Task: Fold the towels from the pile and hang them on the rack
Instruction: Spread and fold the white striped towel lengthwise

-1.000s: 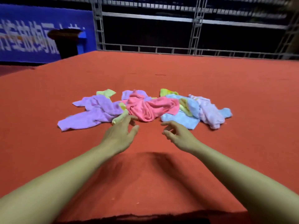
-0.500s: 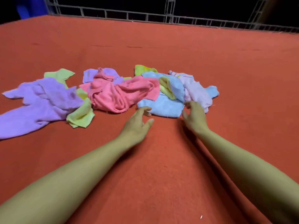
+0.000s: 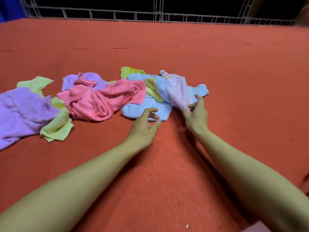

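Note:
A pile of small crumpled towels lies across the red carpet: a purple towel (image 3: 21,111) at the left, yellow-green towels (image 3: 57,128), a pink towel (image 3: 102,99) in the middle, a light blue towel (image 3: 147,108) and a pale pink towel (image 3: 178,91) at the right. My right hand (image 3: 195,114) pinches the near corner of the pale pink towel and lifts it a little. My left hand (image 3: 143,126) hovers with relaxed fingers at the near edge of the light blue towel, holding nothing. No rack is in view.
The red carpet (image 3: 234,81) stretches wide on all sides of the pile. A metal truss railing (image 3: 158,15) runs along the far edge against a dark background.
My right hand has taken hold of the pale pink towel's corner and raised it. My left hand has moved right toward the light blue towel. The view has shifted right.

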